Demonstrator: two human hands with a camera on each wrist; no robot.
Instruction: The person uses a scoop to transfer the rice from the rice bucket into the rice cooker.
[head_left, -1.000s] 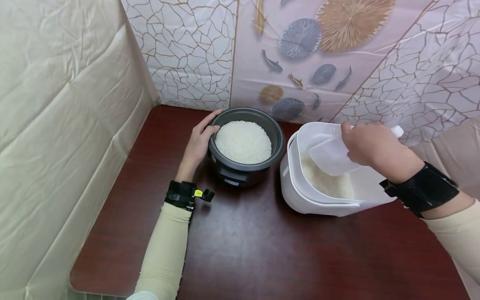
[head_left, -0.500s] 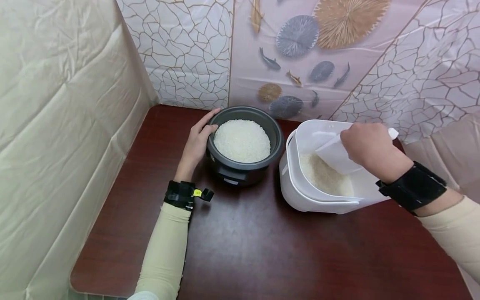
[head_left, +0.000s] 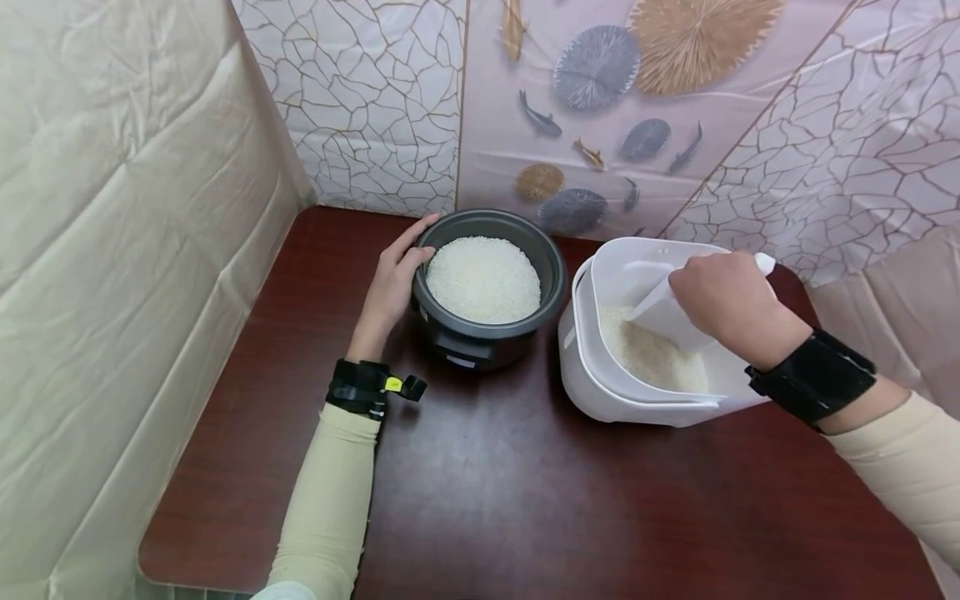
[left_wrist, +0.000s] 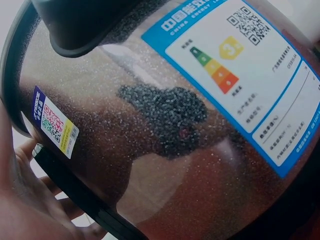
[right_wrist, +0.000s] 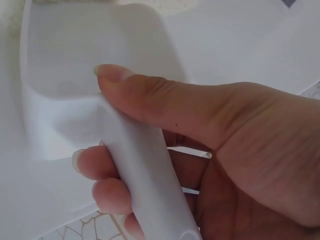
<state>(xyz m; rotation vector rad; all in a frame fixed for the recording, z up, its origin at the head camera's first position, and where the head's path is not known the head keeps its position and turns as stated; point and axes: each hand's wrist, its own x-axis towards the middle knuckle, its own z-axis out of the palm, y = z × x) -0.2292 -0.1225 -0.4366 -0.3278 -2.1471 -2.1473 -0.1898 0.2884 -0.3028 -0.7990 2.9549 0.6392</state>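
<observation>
My left hand (head_left: 390,287) holds the near-left side of a dark rice cooker (head_left: 480,346), thumb at the rim and the other fingers round the side. White rice (head_left: 483,279) is heaped in its bowl. In the left wrist view, an energy label (left_wrist: 235,75) covers part of the cooker's speckled wall. To the right, my right hand (head_left: 731,304) grips the handle of a white scoop (right_wrist: 145,175), thumb laid along its top. The scoop dips into a white rice bin (head_left: 637,408), its front edge at the rice (head_left: 648,358) inside. Its far end is partly hidden by the hand.
Both containers stand side by side near the back of a dark red-brown table (head_left: 480,500). A patterned wall covering (head_left: 375,108) rises behind them, and a cream quilted panel (head_left: 127,292) borders the left. A pinkish cloth (head_left: 885,292) hangs at the right.
My right hand has moved left and slightly down with the scoop, tilting it steeper into the rice. The left hand has stayed on the rice cooker.
</observation>
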